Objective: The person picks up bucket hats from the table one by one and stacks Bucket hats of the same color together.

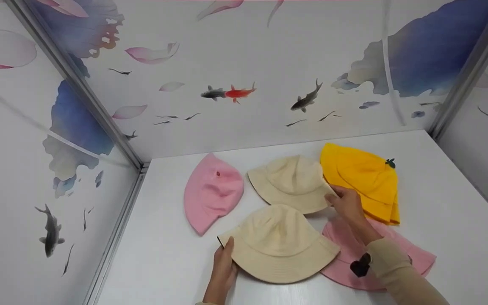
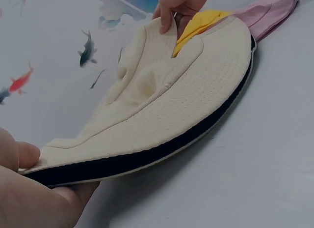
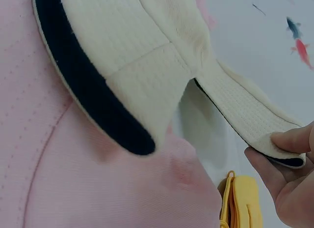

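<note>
Bench [image 1: 163, 262]: near cream hat [image 1: 280, 245]; far cream hat [image 1: 286, 178] beyond, left of yellow hat [image 1: 358, 173]. Left hand [image 1: 224, 264]: fingers pinch near cream hat's left brim. Right hand [image 1: 349, 206]: fingers pinch far cream hat's right brim. Edge grips likely keep 2 crowns uncrushed.

Lower right of the head view, the front cream hat [image 1: 284, 245] and a sleeve [image 1: 409, 275] partly hide a pink hat [image 1: 345, 239]; left-centre, a red mark [image 1: 218, 173] is too small to identify.
</note>
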A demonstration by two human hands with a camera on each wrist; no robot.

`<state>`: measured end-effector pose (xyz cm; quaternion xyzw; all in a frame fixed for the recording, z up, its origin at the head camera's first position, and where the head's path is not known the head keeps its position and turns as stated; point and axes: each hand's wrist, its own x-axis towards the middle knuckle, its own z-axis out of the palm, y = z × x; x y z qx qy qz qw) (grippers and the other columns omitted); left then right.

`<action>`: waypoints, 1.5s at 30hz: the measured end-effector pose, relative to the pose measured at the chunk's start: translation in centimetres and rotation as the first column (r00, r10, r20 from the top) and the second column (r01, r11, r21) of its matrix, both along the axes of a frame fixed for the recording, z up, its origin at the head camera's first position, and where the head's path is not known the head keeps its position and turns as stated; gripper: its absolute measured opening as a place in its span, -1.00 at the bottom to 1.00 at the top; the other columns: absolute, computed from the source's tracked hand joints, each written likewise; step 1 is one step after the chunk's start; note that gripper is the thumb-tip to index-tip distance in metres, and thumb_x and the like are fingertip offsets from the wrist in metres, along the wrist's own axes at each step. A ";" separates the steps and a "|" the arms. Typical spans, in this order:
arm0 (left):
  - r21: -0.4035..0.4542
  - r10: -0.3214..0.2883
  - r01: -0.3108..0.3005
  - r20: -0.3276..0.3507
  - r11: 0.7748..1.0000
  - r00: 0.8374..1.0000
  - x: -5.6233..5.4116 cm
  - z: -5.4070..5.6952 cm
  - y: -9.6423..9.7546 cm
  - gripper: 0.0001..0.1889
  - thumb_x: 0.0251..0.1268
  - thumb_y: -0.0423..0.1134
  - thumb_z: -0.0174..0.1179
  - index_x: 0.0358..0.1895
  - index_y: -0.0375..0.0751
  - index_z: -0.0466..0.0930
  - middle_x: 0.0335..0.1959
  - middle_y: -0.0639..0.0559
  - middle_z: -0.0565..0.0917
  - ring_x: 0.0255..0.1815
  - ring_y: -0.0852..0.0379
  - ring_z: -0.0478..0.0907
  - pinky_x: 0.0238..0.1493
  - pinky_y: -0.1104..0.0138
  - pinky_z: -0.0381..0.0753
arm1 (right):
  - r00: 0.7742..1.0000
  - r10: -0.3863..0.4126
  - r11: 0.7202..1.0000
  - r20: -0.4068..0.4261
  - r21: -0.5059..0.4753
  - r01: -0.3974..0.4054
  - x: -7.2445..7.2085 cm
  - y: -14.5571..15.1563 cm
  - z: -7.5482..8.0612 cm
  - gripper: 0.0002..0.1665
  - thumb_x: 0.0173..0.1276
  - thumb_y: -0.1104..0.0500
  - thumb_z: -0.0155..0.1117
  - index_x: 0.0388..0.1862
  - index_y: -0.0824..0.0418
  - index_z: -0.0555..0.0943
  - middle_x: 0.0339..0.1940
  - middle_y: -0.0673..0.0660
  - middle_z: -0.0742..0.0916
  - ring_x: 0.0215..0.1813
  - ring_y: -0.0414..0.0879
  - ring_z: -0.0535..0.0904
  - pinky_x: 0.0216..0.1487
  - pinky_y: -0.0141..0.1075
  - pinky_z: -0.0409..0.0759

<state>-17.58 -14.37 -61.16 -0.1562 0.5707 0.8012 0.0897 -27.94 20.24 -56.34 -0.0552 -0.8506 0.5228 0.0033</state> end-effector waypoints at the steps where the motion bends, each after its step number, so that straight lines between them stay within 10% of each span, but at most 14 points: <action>1: -0.008 -0.005 0.005 -0.001 1.000 1.000 0.0 0.0 0.0 -0.34 0.64 0.06 -0.20 0.52 -0.38 0.09 0.53 -0.25 0.27 0.52 -0.01 0.29 0.53 0.22 0.31 | 1.000 0.000 1.000 0.001 -0.004 0.000 0.1 0.0 0.1 -0.48 0.51 0.19 0.17 0.40 0.27 0.46 0.20 0.33 0.69 -0.07 0.09 0.63 0.12 -0.11 0.69; 15: 0.013 0.001 -0.001 0.000 1.000 1.000 -0.1 -0.1 0.1 -0.27 0.62 0.19 -0.30 0.53 -0.37 0.10 0.52 -0.25 0.28 0.43 0.12 0.36 0.55 0.18 0.28 | 0.991 -0.010 0.999 -0.130 -0.041 0.005 1.2 -1.0 3.1 -0.57 0.44 0.27 0.25 0.26 0.30 0.56 0.10 0.35 0.74 -0.17 0.07 0.68 -0.11 -0.46 0.70; 45: 0.207 -0.007 0.007 -0.004 0.978 1.000 -0.4 -0.3 -0.2 -0.15 0.53 0.38 -0.49 0.59 -0.20 -0.05 0.59 -0.18 0.14 0.59 0.00 0.11 0.62 0.15 0.08 | 0.968 -0.007 0.958 -0.250 -0.279 -0.065 5.2 -4.4 9.0 -0.64 0.32 0.43 0.30 0.10 0.32 0.67 0.06 0.38 0.74 -0.25 -0.27 0.70 -0.15 -0.48 0.70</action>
